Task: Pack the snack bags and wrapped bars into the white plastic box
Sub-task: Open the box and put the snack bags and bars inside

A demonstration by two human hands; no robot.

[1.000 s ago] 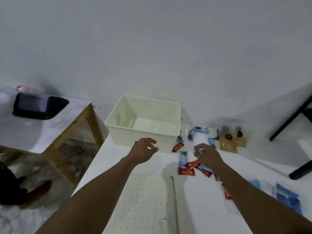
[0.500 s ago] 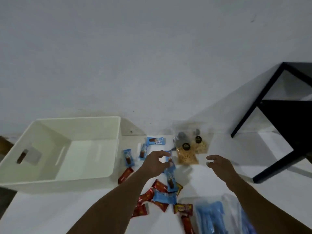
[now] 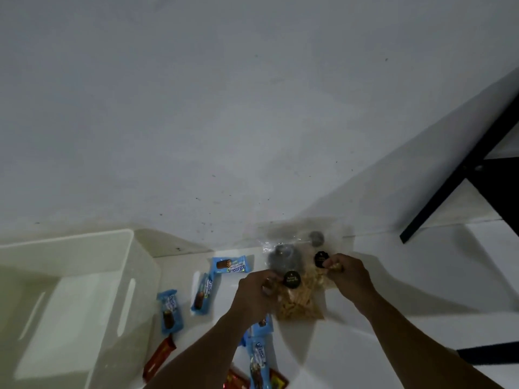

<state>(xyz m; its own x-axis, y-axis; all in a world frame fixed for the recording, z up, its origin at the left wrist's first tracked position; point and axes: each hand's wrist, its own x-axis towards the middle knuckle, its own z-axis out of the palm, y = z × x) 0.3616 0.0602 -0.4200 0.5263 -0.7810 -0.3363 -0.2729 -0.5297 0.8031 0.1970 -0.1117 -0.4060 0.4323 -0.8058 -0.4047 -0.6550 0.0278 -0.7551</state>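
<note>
the box (image 3: pixel 84 279) is white plastic, open and bare inside, with slot handles in its walls; it stands on the table (image 3: pixel 393 346) at the far left, well apart from both hands.

just left of the left fingers lie three blue bars: one (image 3: pixel 169 310) nearest the box, one (image 3: pixel 202 293) beside it, and one (image 3: pixel 229 264) lying crosswise above those. a red bar (image 3: pixel 159 356) lies below the first blue one, by the box wall. under the left forearm more wrappers crowd together (at least two blue and two red, partly hidden, so no firm count).

the left hand (image 3: pixel 257 297) is curled, its fingertips (image 3: pixel 268 284) pinched on the left upper edge of a clear bag (image 3: pixel 297 303) of tan snacks with a round black label (image 3: pixel 292 279). the right hand (image 3: pixel 346 275) grips a second tan bag (image 3: pixel 320 279), fingers closed on its top by another black label (image 3: pixel 321 259); most of that bag is hidden by the first one and the hand.

just beyond both sets of fingers, against the wall, lie two dim clear bags with dark contents: one (image 3: pixel 282 258) larger, one (image 3: pixel 316 237) farther back, both blurred. that makes four bags in all.
</note>
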